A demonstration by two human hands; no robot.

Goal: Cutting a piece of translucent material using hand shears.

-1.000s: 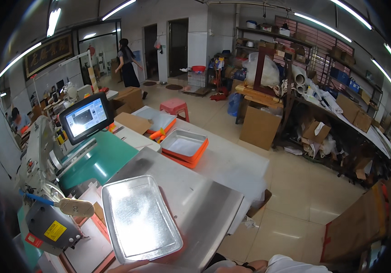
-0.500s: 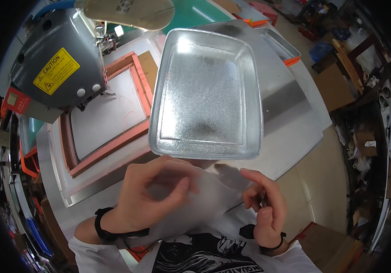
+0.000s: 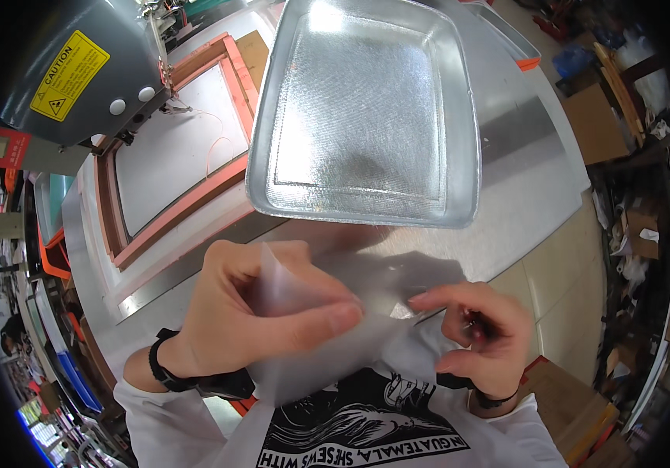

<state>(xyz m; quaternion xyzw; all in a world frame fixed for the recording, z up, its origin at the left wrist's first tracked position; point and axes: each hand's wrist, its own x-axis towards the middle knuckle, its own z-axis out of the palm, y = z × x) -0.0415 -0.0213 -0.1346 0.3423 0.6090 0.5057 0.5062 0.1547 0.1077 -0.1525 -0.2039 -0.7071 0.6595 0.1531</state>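
Thin, translucent plastic sheeting (image 3: 311, 370) hangs in front of my shirt, its upper part rising between thumb and fingers of my left hand (image 3: 261, 312). That hand is closed on it in a pinch. To the right, my right hand (image 3: 487, 335) has curled fingers, with the index fingertip close to the sheeting's right edge. A small dark, reddish thing shows inside the curl, too hidden to name. Just beyond both hands lies a silver, foil-like rectangular tray-shaped piece (image 3: 358, 117) with raised sides, its hollow side up. Neither hand touches it.
A grey machine head (image 3: 77, 62) with a yellow warning label stands at the left. Below its needle area lies a reddish frame (image 3: 187, 207) around a white panel. The metal table (image 3: 522, 156) has a curved right edge. Cardboard boxes (image 3: 569, 398) stand at the lower right.
My view has tilted, so the silver piece and machine sit higher. The left hand has moved right with its fingers closing into a pinch on the sheeting; the right thumb and index have spread apart.
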